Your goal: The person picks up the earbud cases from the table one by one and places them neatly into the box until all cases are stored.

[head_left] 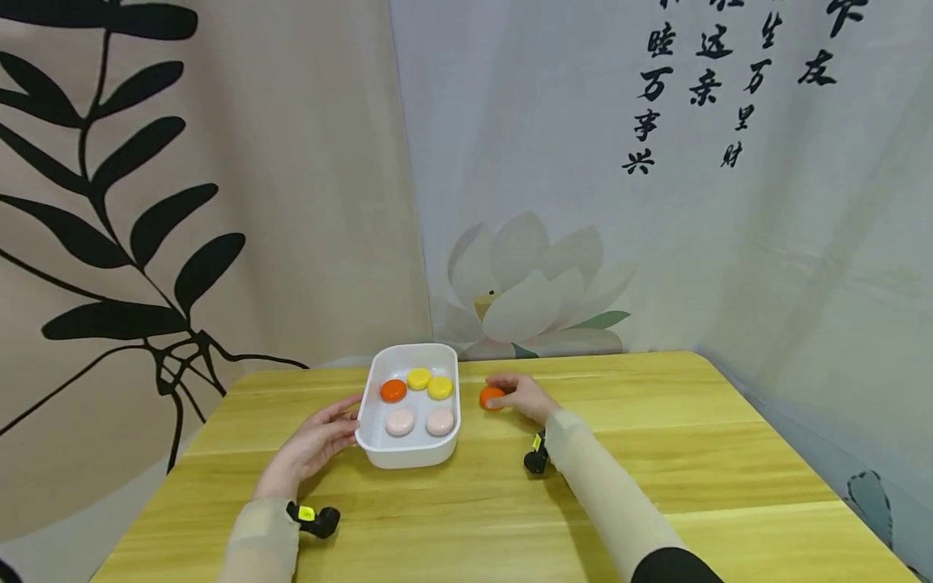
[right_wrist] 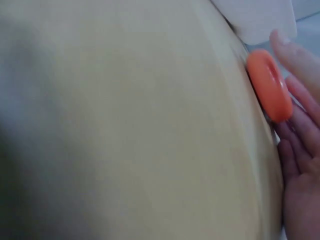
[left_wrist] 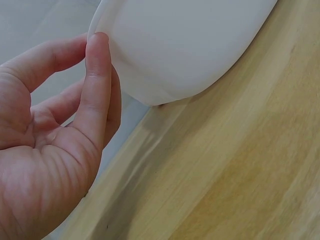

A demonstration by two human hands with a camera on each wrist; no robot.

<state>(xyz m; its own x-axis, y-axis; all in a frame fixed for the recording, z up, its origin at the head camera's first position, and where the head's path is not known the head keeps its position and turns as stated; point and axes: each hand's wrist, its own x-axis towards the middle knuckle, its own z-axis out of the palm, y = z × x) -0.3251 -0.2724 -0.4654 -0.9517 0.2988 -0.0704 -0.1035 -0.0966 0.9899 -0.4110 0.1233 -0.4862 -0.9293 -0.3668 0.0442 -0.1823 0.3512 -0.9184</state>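
Observation:
A white tray (head_left: 406, 458) with rounded corners stands on the wooden table, holding two yellow discs (head_left: 429, 383), an orange disc (head_left: 394, 391) and two pale pink discs (head_left: 419, 422). My left hand (head_left: 321, 441) holds the tray's left side, its thumb and fingertips meeting at the rim in the left wrist view. To the right of the tray, my right hand (head_left: 526, 396) has its thumb and fingers around another orange disc (right_wrist: 270, 86), low over the table or on it. The disc partly hides those fingers in the right wrist view.
The wooden table (head_left: 452, 526) ends just behind the tray. A curtain (head_left: 321, 202) with printed leaves, a lotus and writing hangs behind it. Each wrist wears a small black camera (head_left: 535, 455).

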